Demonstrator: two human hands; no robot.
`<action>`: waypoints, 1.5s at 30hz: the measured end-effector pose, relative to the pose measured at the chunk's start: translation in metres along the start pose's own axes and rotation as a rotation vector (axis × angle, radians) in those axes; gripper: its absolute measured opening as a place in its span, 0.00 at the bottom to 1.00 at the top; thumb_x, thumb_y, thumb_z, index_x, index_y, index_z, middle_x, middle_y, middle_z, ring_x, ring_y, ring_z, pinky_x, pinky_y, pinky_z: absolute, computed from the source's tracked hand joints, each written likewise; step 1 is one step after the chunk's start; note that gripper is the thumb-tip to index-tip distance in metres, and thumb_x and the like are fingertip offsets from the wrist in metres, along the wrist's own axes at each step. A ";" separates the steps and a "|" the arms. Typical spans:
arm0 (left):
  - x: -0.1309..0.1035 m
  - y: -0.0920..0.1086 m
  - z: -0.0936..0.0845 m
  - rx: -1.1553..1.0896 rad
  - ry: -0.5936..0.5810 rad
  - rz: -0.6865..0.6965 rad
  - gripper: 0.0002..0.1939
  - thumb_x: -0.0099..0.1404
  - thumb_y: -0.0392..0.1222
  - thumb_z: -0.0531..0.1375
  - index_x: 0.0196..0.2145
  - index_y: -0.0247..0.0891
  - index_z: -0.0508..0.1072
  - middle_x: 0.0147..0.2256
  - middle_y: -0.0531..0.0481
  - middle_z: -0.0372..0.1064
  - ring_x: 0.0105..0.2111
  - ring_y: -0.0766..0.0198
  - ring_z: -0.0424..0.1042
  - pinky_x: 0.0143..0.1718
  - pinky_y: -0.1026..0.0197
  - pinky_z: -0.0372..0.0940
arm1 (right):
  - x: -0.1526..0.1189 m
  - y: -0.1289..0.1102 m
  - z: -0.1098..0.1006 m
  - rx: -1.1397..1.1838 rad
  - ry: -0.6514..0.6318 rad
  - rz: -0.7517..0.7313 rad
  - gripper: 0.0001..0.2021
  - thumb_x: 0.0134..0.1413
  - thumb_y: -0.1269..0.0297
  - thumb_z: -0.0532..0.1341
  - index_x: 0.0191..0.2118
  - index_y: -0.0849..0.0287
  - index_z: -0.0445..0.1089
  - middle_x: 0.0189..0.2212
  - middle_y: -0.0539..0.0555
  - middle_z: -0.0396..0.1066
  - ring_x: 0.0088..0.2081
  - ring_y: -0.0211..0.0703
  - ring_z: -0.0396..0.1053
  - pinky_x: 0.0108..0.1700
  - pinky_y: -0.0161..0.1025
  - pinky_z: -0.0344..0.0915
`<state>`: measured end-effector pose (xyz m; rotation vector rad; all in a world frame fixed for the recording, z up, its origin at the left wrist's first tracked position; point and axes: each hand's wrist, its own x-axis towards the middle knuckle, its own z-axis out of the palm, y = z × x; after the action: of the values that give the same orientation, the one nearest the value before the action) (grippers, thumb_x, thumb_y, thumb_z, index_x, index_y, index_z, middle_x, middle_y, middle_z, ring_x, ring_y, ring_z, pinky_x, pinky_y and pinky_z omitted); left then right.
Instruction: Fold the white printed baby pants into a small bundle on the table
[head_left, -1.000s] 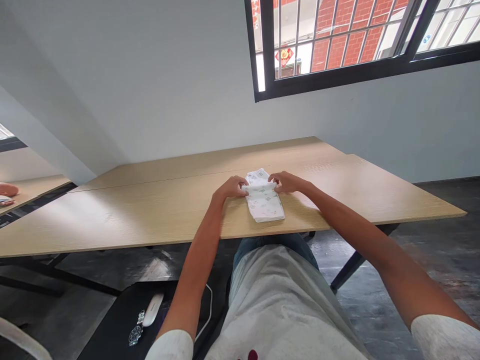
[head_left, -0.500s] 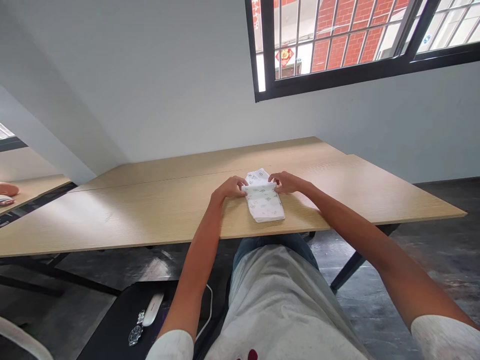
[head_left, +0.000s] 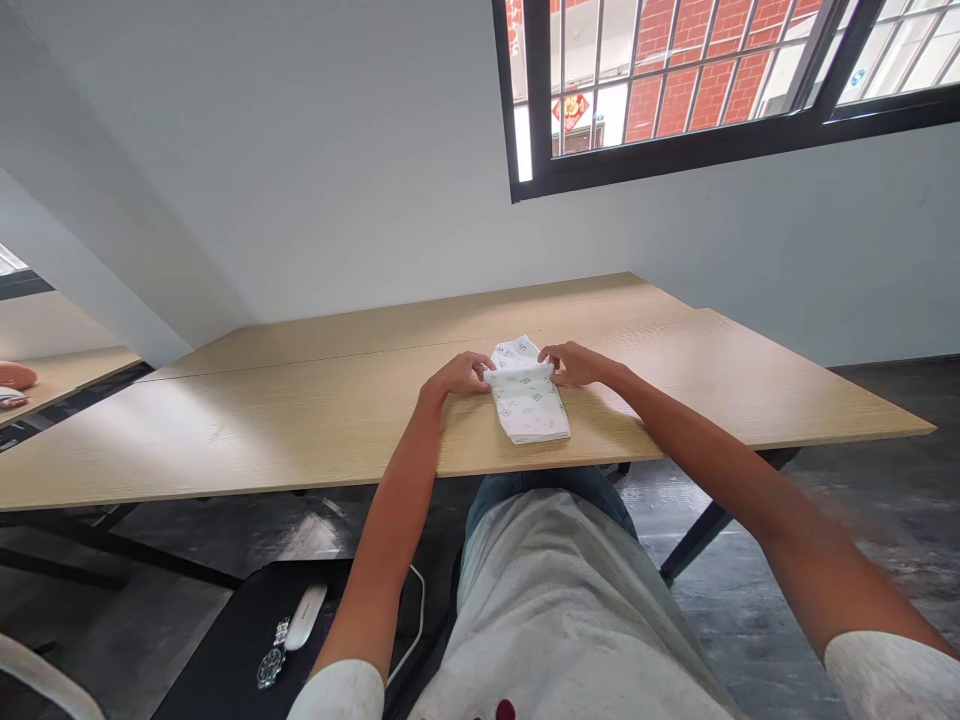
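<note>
While the cloth (head_left: 531, 410) is lying near the near edge of the table (head_left: 300, 430), well in from the left and right corners, I am seeing its white, printed face, with a raised fold running crosswise between my two hands. Its lower part is spreading flat toward the near edge, and its narrower upper part is pointing toward the far edge.

With my left hand (head_left: 469, 374), I am pinching the left end of the fold, the fingers closing on the cloth with only its thickness between them. With my right hand (head_left: 568, 364), I am gripping the right end in a similar pinch, fingers curling and nearly closed around it. Both hands are keeping low over the table, and the forearms are reaching in across its near edge.

Below that edge, to the left of my shirt (head_left: 570, 610), a black seat (head_left: 217, 650) is holding a metal watch (head_left: 271, 655) and, just beside it, a white case (head_left: 306, 618). A white cable (head_left: 422, 610) is curving between the left arm and the shirt. Beyond the far edge, a pale wall (head_left: 337, 160) is rising, with a barred, black-framed window (head_left: 675, 155) showing at the upper right.
</note>
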<state>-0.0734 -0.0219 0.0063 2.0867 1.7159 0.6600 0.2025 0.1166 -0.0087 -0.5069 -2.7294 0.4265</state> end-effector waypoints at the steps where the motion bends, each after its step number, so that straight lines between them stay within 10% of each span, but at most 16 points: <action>1: 0.000 0.000 0.000 0.001 -0.001 -0.004 0.21 0.47 0.44 0.65 0.41 0.37 0.77 0.29 0.53 0.73 0.27 0.66 0.67 0.31 0.64 0.60 | 0.000 0.000 0.000 0.006 -0.005 0.004 0.20 0.46 0.72 0.63 0.49 0.63 0.71 0.34 0.54 0.72 0.32 0.41 0.69 0.34 0.33 0.62; 45: -0.007 0.009 -0.009 -0.189 -0.178 -0.220 0.34 0.43 0.53 0.72 0.46 0.35 0.75 0.25 0.54 0.71 0.25 0.66 0.65 0.29 0.63 0.58 | -0.006 -0.002 -0.012 0.311 -0.195 0.059 0.26 0.45 0.59 0.66 0.50 0.63 0.66 0.26 0.50 0.73 0.26 0.40 0.68 0.32 0.34 0.60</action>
<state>-0.0725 -0.0309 0.0180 1.7429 1.6800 0.5301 0.2113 0.1148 0.0015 -0.4835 -2.7588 0.9417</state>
